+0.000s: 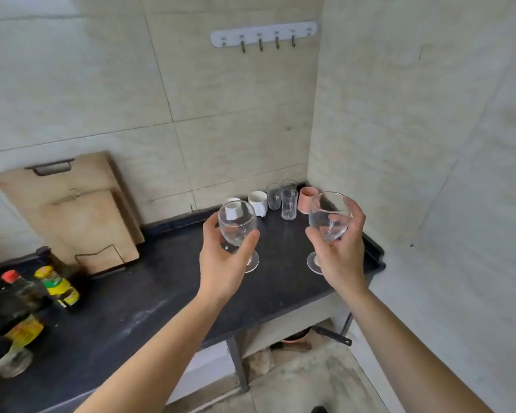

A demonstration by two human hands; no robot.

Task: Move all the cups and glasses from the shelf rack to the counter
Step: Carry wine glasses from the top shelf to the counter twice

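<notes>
My left hand (221,263) grips a clear stemmed glass (236,223) by its bowl, held over the black counter (161,293). A second stemmed glass (328,217) is held the same way in my right hand (344,254), near the counter's right edge. Whether either foot touches the counter I cannot tell. In the back corner stand two white cups (258,202), several clear tumblers (289,204) and a pink cup (306,199). The shelf rack is out of view.
Two wooden cutting boards (72,210) lean on the wall at the left in a wire stand. Sauce bottles (57,286) and jars crowd the counter's left end. A hook rail (264,35) hangs on the wall above. A pan handle (331,335) shows under the counter.
</notes>
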